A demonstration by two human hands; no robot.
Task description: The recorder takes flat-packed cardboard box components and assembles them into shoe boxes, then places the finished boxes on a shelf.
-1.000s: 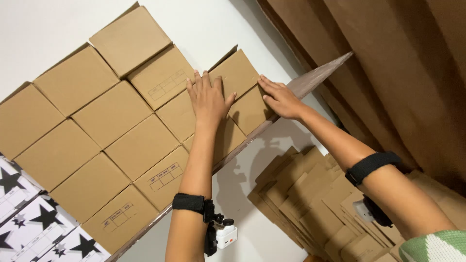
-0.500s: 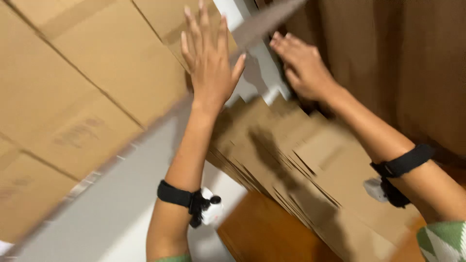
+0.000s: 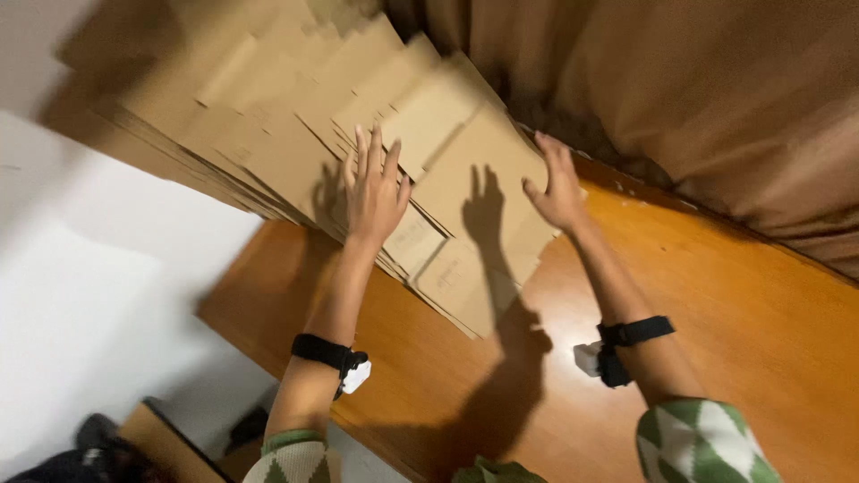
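left hand (image 3: 374, 190): held over the stack of flattened cardboard boxes (image 3: 358, 134), palm down, fingers spread and pointing away from the person; whether the palm actually touches the cardboard i cannot tell. nothing is gripped.
right hand (image 3: 557, 188): open too, fingers a little apart and slightly curled, at the right edge of the top flat box (image 3: 488, 174), close to or just touching it; holding nothing.
flattened cardboard boxes: a fanned, slanting stack of brown flat cartons lying on the wooden table (image 3: 716, 295), spreading from the upper left down to the middle of the view, the lowest flaps reaching between the two forearms.
wrist bands: a black strap with a small white device on the left forearm (image 3: 333, 355), and another on the right forearm (image 3: 626, 344).
sleeves: green and white diamond-patterned knit at both arms, at the bottom edge.
curtain (image 3: 698, 89): brown cloth hanging behind the table, just beside the stack.
wall (image 3: 98, 268): white, to the left.
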